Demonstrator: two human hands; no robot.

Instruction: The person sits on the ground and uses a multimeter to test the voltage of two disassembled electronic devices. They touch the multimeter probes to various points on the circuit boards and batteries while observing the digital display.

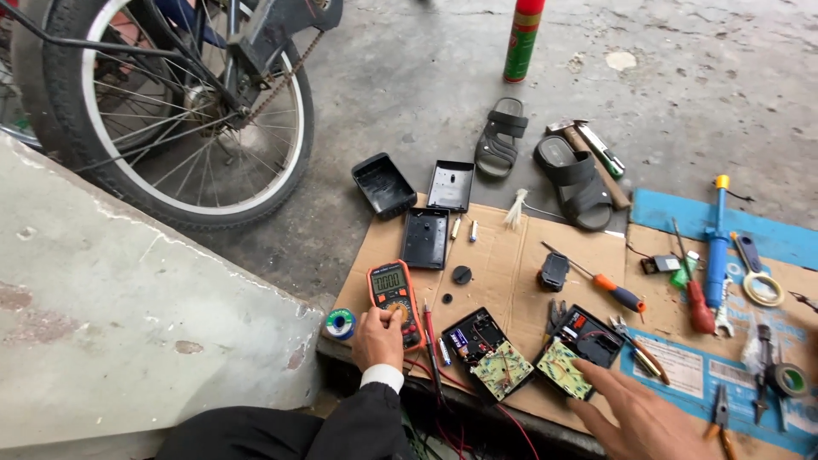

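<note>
At the far left, a bicycle wheel point(170, 111) stands on the concrete floor point(409, 94) beside a pale concrete ledge point(111, 315). To its right, a sheet of flattened cardboard point(503, 255) lies on the floor and carries the work. Near its left edge sits a small spool of solder wire point(340, 324). Just beside it lies an orange multimeter point(393, 298) with a lit display. The left hand point(379, 336), in a dark sleeve with a white cuff, rests on the lower half of the meter with its fingers curled narrowly over the dial. A red probe point(429, 334) lies just right of the meter. Next come two opened black cases, each with a green circuit board tilted out: the left board point(503, 370) and the right board point(563, 369). The right hand point(643, 417) reaches in from the lower right, open and empty, its index finger extended and touching the right board. Above, black case halves point(426, 237) lie apart, and an orange-handled screwdriver point(607, 287) rests between. Farther right lie pliers point(721, 417), tape rolls point(763, 288) and a blue tool point(716, 247). Two black sandals point(545, 162) lie on the floor behind the cardboard.
</note>
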